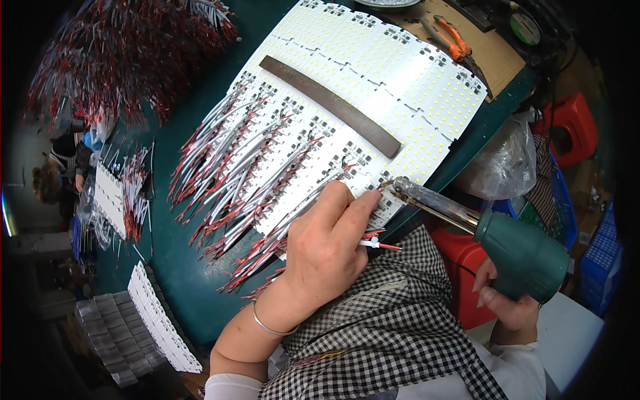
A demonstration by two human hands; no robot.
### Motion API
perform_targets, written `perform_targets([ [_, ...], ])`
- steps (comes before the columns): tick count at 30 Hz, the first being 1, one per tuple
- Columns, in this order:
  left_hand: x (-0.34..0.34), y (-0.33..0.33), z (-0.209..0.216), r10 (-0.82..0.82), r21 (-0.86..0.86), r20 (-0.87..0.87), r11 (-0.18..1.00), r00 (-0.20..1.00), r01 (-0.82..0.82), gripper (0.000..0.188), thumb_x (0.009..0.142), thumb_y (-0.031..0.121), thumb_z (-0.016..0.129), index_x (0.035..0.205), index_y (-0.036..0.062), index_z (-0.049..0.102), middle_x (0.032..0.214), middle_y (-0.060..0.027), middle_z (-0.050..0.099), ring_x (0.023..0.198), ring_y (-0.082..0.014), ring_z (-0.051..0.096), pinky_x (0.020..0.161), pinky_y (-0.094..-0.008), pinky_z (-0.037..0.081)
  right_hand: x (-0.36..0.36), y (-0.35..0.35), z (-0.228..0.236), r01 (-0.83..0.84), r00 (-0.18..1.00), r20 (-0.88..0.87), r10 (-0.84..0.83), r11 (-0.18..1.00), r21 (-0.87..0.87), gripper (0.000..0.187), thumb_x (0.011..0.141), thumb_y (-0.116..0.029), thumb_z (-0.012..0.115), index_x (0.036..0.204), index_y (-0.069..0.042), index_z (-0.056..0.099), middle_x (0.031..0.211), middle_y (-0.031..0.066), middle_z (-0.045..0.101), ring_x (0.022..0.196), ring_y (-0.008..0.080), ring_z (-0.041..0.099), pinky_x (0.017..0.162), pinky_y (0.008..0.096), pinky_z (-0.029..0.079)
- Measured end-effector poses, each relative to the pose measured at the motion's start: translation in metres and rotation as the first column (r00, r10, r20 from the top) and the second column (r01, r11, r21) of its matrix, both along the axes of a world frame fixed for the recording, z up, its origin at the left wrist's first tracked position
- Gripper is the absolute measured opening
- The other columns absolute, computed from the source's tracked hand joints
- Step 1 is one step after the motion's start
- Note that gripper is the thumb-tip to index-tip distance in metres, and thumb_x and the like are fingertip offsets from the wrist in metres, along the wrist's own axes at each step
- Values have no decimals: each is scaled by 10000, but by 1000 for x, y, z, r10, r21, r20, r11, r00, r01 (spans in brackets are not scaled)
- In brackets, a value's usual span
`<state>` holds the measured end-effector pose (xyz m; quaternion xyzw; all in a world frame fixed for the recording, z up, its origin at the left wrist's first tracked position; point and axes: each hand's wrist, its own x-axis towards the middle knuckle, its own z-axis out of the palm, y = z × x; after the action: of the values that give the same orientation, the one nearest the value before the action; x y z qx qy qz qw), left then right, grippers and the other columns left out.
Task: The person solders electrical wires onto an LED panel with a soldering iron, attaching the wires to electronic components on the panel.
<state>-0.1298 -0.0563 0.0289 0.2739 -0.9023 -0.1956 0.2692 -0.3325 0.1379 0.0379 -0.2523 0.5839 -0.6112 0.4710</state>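
My right hand [509,300] is closed round the handle of a green soldering gun [520,257]. Its long metal barrel points left, and the tip meets the near right edge of a white LED panel sheet [437,80]. Just left of that tip, my left hand [327,243] pinches a few red and white wires [380,246], whose ends stick out beside the palm. The fingertips sit right at the panel's edge. Rows of red and white wires [227,180] hang from the panel's near side. Across the sheet lies a dark flat bar [333,105].
Orange-handled pliers [453,43] lie on brown cardboard at the back right. A large wire bundle [133,53] fills the far left. Stacked panels [160,320] stand at the lower left, and another person [63,163] works beyond the table. Red stools [570,130] are on the right.
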Motion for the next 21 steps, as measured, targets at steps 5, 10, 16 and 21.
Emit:
perform_targets([
  [5,-2,1,-2,57,-5,-63,998,996,-58,530,506,-118,567,1005,19,679,699,-80,465,559,-196,495,483,-297,402,-2,-1,3,-59,987,-151,55,998,-21,445,661,2,647,1062,84,474,938,199,553,549,199,584,409,249,505],
  [10,-2,1,-2,51,-26,-59,998,997,-52,522,514,-119,573,1005,22,677,701,-83,471,560,-202,503,483,-307,412,-5,1,7,113,990,-73,-123,987,-118,621,667,-57,702,1149,199,404,1086,260,546,479,197,582,348,256,486],
  [16,-3,2,-1,53,-51,-34,997,998,-55,523,519,-127,568,1008,25,676,703,-84,475,563,-207,509,488,-310,423,-3,6,11,119,992,-44,-122,990,-70,612,650,-32,692,1150,193,420,1090,267,549,502,209,601,360,259,496],
  [21,2,-4,-5,19,59,-57,998,998,-15,457,591,-99,593,1034,3,641,757,-98,504,595,-245,557,494,-352,457,-8,19,8,76,995,-55,-79,995,-58,604,643,-12,686,1154,193,437,1105,274,550,516,214,609,372,262,503],
])
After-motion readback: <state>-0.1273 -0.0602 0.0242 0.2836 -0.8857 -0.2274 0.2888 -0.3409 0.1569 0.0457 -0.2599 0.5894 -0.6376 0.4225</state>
